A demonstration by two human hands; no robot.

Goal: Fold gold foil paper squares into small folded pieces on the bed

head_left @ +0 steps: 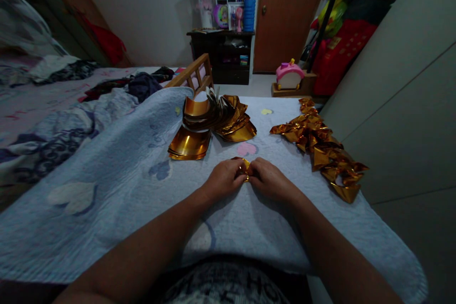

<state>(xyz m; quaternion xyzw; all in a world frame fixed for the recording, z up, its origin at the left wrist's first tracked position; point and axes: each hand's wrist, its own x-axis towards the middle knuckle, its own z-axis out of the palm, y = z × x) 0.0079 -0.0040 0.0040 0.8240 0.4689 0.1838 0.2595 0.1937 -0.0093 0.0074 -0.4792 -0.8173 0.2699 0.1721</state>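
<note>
My left hand (225,178) and my right hand (270,179) meet at the middle of a light blue quilt (117,185). Both pinch one small folded piece of gold foil paper (245,167) between the fingertips. Most of that piece is hidden by my fingers. Just beyond my hands lies a stack of flat, curled gold foil sheets (210,126). To the right a pile of folded gold foil pieces (322,149) runs along the quilt's edge.
The quilt covers a bed with rumpled bedding and clothes (53,118) on the left. A wooden bed rail (194,73) rises behind the sheets. A pale wall or cabinet (402,104) stands close on the right. A dark shelf (223,54) and a door (285,14) are at the back.
</note>
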